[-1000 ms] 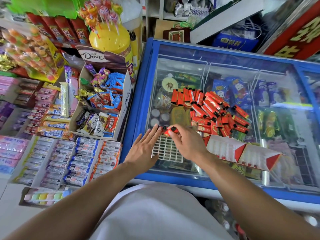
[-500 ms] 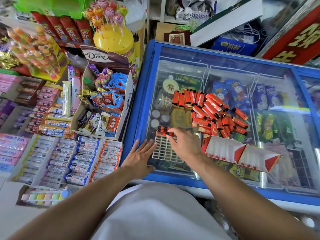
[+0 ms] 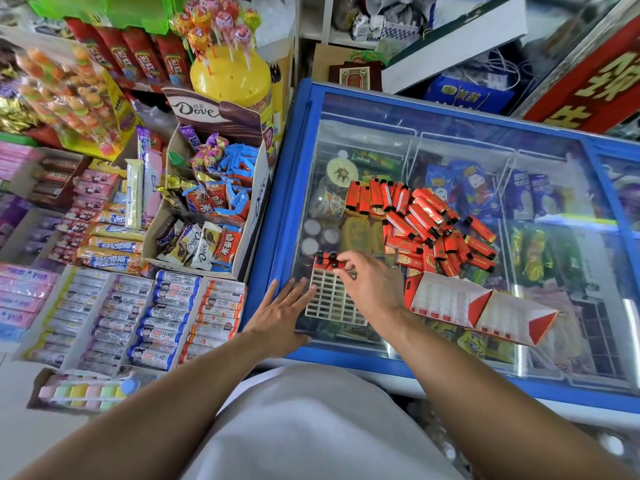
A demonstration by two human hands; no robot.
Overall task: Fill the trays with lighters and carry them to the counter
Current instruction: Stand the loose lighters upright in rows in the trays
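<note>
My left hand (image 3: 284, 315) lies flat, steadying the white grid tray (image 3: 329, 301) on the freezer lid (image 3: 450, 140), while my right hand (image 3: 367, 278) pinches a lighter (image 3: 337, 265) into its far row, and a tilted push could jam it or skid the tray, the loose lighter pile (image 3: 426, 223) just beyond.

right hand (image 3: 372, 289) covers the tray's (image 3: 329, 303) right side.

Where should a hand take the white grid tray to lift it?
By its two short side edges, from left and right. The tray lies flat on the freezer lid, so its thin rim is the only hold. The left hand already rests at the left edge.
</note>
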